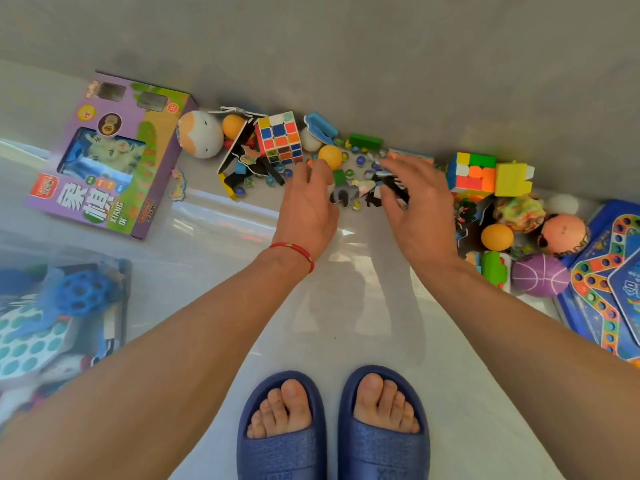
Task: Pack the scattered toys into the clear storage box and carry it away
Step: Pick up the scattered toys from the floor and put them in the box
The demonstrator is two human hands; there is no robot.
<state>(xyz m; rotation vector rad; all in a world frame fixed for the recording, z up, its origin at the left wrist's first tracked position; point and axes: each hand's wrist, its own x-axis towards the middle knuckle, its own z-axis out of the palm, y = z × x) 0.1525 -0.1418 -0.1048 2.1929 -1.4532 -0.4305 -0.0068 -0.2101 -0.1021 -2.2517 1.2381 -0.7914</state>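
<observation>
From the head camera, a pale, glossy tiled floor [214, 306] runs up to a grey wall [346, 46], and the toys lie strewn along the foot of that wall. The white-edged puzzle cube [280, 137] serves as landmark: left of it sit an egg-shaped toy [201, 133] and a purple boxed game [107, 154]; right of it lie an orange ball [330, 156], marbles and flat puzzle pieces [349, 192], then a second, brighter cube [471, 172], a purple ball [540, 275] and a blue board game [606, 282]. The clear storage box [59, 323] stands well below and left of the cube, at the picture's left edge, already holding a blue holed ball [83, 293] and other toys. The left hand [308, 202] reaches just right of the cube with fingers curled down over the marbles; whether it grips anything cannot be told. The right hand [415, 202] pinches dark flat puzzle pieces. Two feet in navy slippers [332, 427] stand on the tiles.
</observation>
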